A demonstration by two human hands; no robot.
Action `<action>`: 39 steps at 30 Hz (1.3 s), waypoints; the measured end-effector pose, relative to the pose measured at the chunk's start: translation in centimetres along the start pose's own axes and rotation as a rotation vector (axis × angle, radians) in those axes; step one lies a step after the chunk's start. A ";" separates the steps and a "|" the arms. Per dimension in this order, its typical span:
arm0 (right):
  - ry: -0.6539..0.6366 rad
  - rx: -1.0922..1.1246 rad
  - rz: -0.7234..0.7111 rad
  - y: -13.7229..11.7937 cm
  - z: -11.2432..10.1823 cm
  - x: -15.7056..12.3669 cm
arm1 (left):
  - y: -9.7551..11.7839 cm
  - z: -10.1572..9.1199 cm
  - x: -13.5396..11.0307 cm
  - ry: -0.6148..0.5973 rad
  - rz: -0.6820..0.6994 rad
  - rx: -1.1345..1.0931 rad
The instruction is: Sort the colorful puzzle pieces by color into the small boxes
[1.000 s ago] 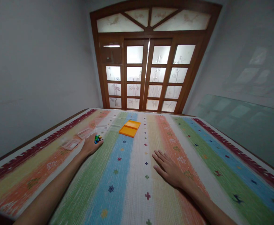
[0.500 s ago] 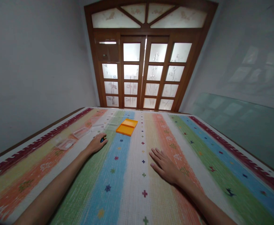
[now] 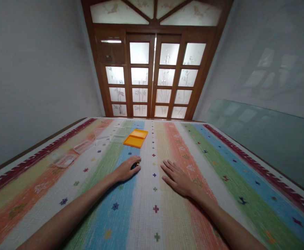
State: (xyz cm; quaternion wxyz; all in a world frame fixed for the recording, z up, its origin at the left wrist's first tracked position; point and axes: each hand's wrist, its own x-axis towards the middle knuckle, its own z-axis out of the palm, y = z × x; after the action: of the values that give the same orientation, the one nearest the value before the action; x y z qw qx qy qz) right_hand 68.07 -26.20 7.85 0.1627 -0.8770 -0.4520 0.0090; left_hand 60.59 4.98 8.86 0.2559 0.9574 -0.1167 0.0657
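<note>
Toy (image 3: 135, 165), small, dark and touched with blue and yellow, sits near the centre of the frame in the person's left hand (image 3: 126, 169), gripped between thumb and curled fingers so that only a part shows; its exact shape cannot be told. Whether that hand rests on the cloth (image 3: 165, 225) or is held just above it is unclear.

Right of centre, the right hand (image 3: 176, 178) lies palm down with fingers stretched out, relaxed and gripping nothing visible. The two hands are near each other but apart, a pale strip of cloth between them.

As far as can be judged, the picking-up is done: the toy is in the grasp. Putting it down or letting go is not yet done, and the right hand has no part in the hold.

Farther out, above the left hand, the orange case (image 3: 134, 141) lies opened flat, so its opening counts as done too. Clear boxes (image 3: 83, 147) are spread toward the left of the frame, well apart from the toy; a pale patch shows in the leftmost, too faint to identify. Wooden doors (image 3: 138, 65) fill the upper middle.
</note>
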 end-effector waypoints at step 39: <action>0.522 0.490 -0.067 -1.0 -1.0 -0.8 | 8.9 3.3 3.3 0.184 0.054 -0.722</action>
State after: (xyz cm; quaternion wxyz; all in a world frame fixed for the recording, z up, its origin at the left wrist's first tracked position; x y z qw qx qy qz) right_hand 66.96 -26.53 9.01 0.4781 -0.7696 -0.4080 -0.1125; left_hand 61.67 -4.81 10.91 0.5846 0.7922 -0.1342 0.1128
